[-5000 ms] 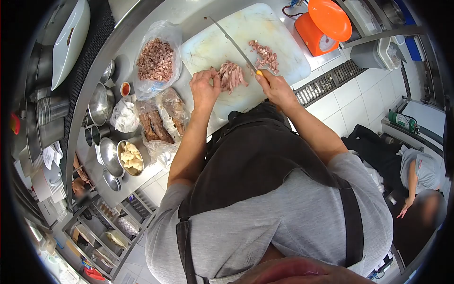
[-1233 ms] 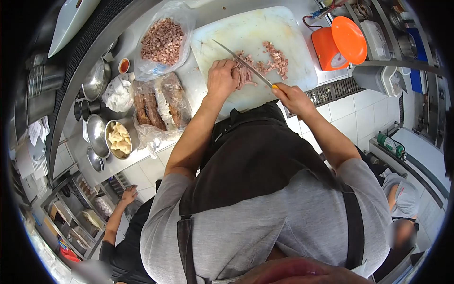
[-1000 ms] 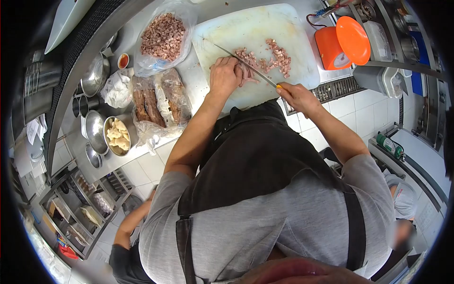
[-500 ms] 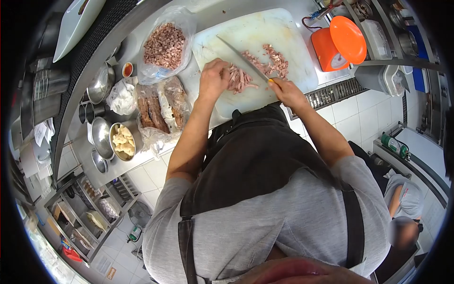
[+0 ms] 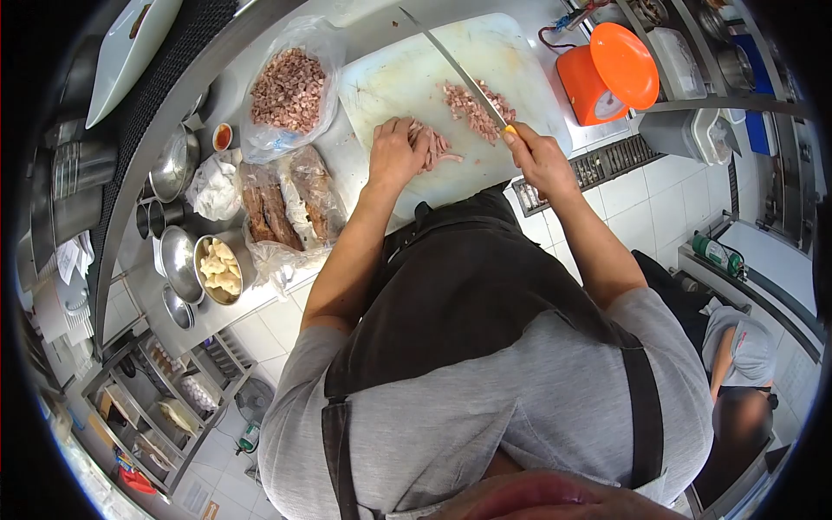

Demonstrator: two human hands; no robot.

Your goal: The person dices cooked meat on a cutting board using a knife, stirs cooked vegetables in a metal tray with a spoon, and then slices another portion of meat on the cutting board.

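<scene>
My right hand is closed round the yellow-marked handle of a long knife, its blade slanting over the white cutting board toward the upper left. Beside the blade lies a patch of diced meat. My left hand rests on a bunch of meat strips on the board, fingers curled against them. Left of the board, a clear plastic bag holds a heap of diced meat. Below it, larger dark meat pieces lie on plastic.
An orange scale stands right of the board. On the left are a bowl of pale yellow pieces, metal bowls, a small sauce cup and crumpled white cloth or paper. Another person is at the lower right.
The knife has swung away from the strips and now lies over the diced patch. My left hand has come back onto the strips. Earlier, another person's arm showed at the lower left; it is gone.
</scene>
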